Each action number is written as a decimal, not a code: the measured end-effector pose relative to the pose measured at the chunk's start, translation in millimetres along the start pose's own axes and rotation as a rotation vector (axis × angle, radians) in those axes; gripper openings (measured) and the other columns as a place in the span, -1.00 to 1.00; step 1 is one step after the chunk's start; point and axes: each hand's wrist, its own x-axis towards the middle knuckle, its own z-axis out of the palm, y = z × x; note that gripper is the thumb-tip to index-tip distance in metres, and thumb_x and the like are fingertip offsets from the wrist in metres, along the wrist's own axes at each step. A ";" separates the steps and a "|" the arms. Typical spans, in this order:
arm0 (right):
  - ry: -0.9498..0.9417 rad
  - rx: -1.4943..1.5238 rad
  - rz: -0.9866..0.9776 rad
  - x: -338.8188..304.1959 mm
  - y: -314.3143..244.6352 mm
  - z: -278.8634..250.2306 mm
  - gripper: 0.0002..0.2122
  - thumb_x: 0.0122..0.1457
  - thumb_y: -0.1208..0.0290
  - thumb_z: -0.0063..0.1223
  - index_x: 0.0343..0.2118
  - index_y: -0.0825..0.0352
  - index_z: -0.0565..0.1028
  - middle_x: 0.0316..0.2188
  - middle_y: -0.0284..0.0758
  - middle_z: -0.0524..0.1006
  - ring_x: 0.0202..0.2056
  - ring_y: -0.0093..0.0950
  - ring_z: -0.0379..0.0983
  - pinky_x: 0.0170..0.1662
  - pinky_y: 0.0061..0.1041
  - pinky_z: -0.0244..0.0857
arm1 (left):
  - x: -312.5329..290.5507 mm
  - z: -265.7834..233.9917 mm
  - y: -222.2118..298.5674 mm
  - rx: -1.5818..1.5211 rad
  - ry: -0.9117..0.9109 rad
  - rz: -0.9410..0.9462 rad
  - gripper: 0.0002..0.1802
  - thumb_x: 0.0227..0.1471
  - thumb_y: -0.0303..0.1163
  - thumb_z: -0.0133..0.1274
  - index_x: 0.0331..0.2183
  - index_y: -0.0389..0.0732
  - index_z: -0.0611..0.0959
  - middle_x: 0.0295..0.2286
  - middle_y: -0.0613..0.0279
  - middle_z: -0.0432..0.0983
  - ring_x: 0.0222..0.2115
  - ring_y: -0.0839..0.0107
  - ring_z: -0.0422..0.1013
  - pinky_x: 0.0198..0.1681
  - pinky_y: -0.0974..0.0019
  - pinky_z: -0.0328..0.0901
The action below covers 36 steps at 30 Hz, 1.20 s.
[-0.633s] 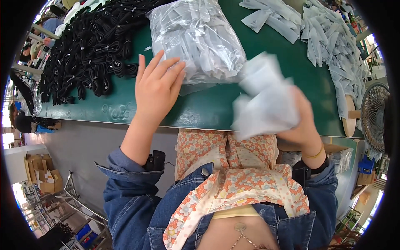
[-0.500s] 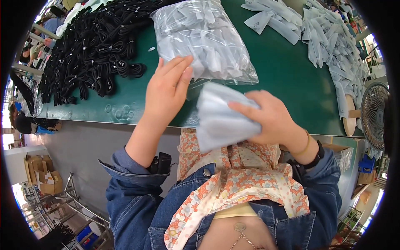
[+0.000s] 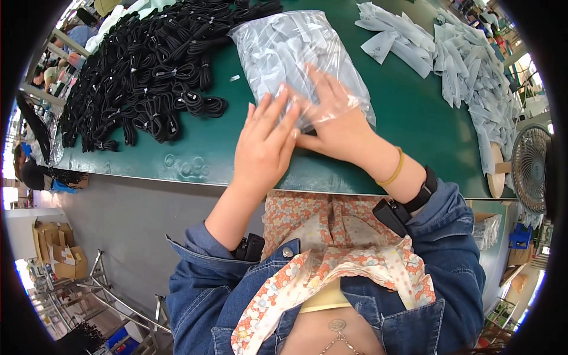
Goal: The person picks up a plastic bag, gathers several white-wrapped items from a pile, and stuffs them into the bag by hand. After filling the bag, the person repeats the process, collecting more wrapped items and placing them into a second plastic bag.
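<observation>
A clear plastic bag full of pale, translucent small packets lies flat on the green table, its near end toward me. My right hand reaches into that near end; clear film covers its knuckles, and its fingers are stretched out over the packets. Close beside it, my left hand rests with fingers extended on the bag's near left edge. The two hands' fingertips come close together there. No separate stack of packets shows in either hand; what lies under the right palm is hidden.
Many coiled black cables are heaped on the left of the green table. Loose pale packets lie at the far right, beside a larger pile. A fan stands at the right edge, and cardboard boxes sit at lower left.
My right hand has moved up and left into the bag's near end, and the pale stack it held is no longer visible. My left hand has shifted slightly right and down.
</observation>
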 end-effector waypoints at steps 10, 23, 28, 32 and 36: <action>-0.062 -0.009 -0.098 29.8 24.9 13.3 -0.50 0.04 0.10 0.04 0.04 0.21 0.40 0.16 -0.03 0.20 0.16 -0.07 0.14 0.19 0.02 -0.04 | 33.5 -26.1 0.3 0.033 -0.306 0.160 -0.54 -0.01 -0.34 0.10 -0.02 -0.20 0.53 0.04 0.10 0.37 0.07 0.05 0.27 0.13 0.00 0.15; 0.013 0.146 -0.041 -48.5 151.4 -80.7 -0.75 -0.12 0.55 0.12 -0.30 0.35 0.47 -0.27 -0.17 0.48 -0.19 -0.20 0.43 -0.08 -0.27 0.30 | 95.1 41.9 -35.8 0.316 -0.506 -0.026 -0.40 -0.09 0.07 0.07 0.01 0.11 0.52 0.20 0.13 0.08 0.21 -0.14 -0.05 0.04 -0.55 -0.14; -0.009 -0.139 0.514 74.0 292.6 -65.4 -0.53 0.01 0.17 0.08 0.01 0.20 0.40 -0.06 -0.13 0.42 0.00 -0.16 0.34 0.05 -0.21 0.21 | 105.7 34.5 -23.4 0.279 -0.523 -0.032 -0.41 -0.13 0.07 0.10 -0.02 0.12 0.55 0.20 0.13 0.08 0.21 -0.15 -0.06 0.03 -0.56 -0.14; -0.388 -0.327 0.897 111.2 332.9 -8.0 -0.42 0.01 -0.06 0.00 0.13 0.00 0.31 0.07 -0.18 0.34 0.05 -0.17 0.32 0.08 -0.12 0.17 | 108.3 31.7 -22.0 0.260 -0.571 -0.075 -0.42 -0.17 0.07 0.12 -0.04 0.12 0.57 0.21 0.13 0.08 0.21 -0.15 -0.05 0.03 -0.56 -0.14; -0.526 -0.373 0.933 111.7 342.4 8.0 -0.40 -0.04 -0.13 -0.02 0.14 -0.16 0.29 0.09 -0.24 0.30 0.04 -0.15 0.32 0.06 -0.05 0.15 | 113.7 29.1 -21.3 0.255 -0.638 -0.102 -0.39 -0.16 0.02 0.13 -0.01 0.09 0.55 0.22 0.07 0.04 0.23 -0.16 -0.10 0.10 -0.48 -0.19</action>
